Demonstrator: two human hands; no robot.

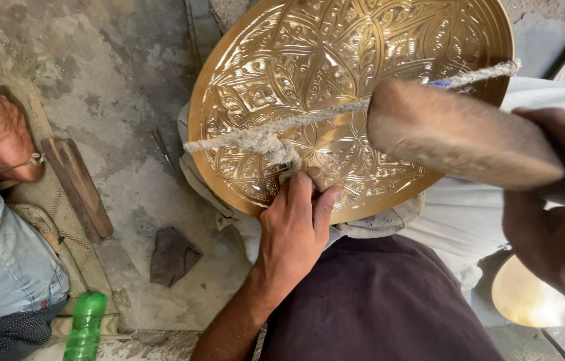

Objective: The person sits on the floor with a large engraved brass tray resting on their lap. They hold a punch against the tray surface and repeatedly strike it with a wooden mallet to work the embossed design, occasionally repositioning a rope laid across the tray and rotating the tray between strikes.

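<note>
Far left, a green bottle (85, 327) lies on the floor; centre, the left hand (294, 224) pinches something small, hidden by its fingers, against the engraved brass tray (336, 87) propped on the lap. Right hand (556, 207) clenches a wooden mallet (459, 134); the tray looks stiff, thin and easily dented, best steadied by its rim.

Gleaming engraved brass tray (356, 73), glossy and ridged. Rough, frayed fibre rope (275, 134) across it. Smooth worn wooden mallet (456, 134). Dusty, matt concrete floor (115, 73). Shiny green plastic bottle (85, 327).
</note>
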